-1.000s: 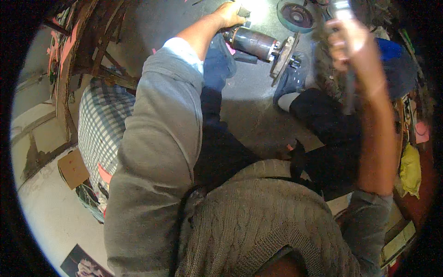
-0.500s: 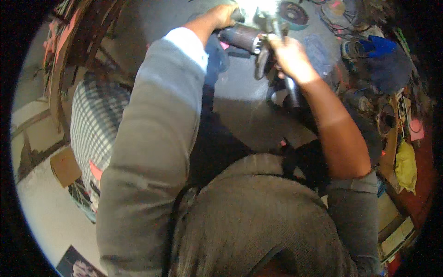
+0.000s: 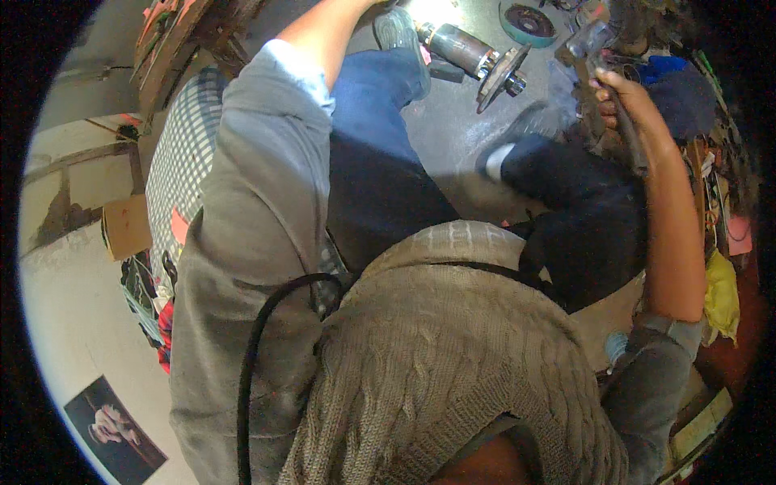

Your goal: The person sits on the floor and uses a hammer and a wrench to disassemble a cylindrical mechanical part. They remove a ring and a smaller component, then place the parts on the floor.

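Head view: R hand (image 3: 618, 97) is wrapped tight round the handle of a hammer (image 3: 592, 38); hammer's head sits up & L of the fist, handle runs back beside the forearm. Blue item (image 3: 664, 68), kind unclear, is just R of that hand. Clear-looking shoe (image 3: 535, 121) is L of it.

Further L, apart from R hand & hammer: a plate (image 3: 496, 79) on one end of a dark cylinder (image 3: 459, 50), low over the grey floor (image 3: 443, 149). Key relation: cylinder lies L and slightly away from R hand, long axis on a slant, plated end twd R hand, other end up-L twd L hand (image 3: 374, 3), which looks the nearer of the two. L hand is nearly all cut off by the top edge; can't tell if spread or closed, or if touching.

Dark block (image 3: 444, 71) lies just below the cylinder. Farther off, up-L of R hand, a teal-rimmed round part (image 3: 529, 25).
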### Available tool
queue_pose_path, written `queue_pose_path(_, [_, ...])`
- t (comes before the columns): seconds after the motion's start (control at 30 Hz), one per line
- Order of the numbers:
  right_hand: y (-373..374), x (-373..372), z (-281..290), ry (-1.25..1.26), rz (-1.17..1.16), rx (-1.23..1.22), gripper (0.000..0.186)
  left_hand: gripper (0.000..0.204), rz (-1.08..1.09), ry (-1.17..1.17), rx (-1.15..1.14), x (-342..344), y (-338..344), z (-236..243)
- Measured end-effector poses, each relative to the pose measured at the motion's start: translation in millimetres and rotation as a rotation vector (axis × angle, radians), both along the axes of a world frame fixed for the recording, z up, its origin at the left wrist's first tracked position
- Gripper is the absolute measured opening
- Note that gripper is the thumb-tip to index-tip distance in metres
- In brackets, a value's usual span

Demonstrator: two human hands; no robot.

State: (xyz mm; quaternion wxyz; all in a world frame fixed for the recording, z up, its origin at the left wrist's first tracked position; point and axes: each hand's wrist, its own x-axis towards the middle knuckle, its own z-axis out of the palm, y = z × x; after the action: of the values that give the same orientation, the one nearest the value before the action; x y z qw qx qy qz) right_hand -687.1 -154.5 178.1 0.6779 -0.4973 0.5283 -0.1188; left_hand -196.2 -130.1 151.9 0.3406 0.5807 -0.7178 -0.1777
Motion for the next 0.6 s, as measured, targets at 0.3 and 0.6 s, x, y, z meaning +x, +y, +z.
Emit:
queue_pose_path(0.3, [-51.5, -33.2, -158.1, 0.282, 0.155, -0.083, 0.027, 0.059, 0.236, -0.216, 0.14, 2.7, 93.3, 47.8])
queue_pose_path(0.6, [-47.2, -64.5, -200.2, 0.757, 0.664, -0.64, 0.038, 0.06, 0.37, -0.399, 0.606, 50.8, 108.3, -9.4])
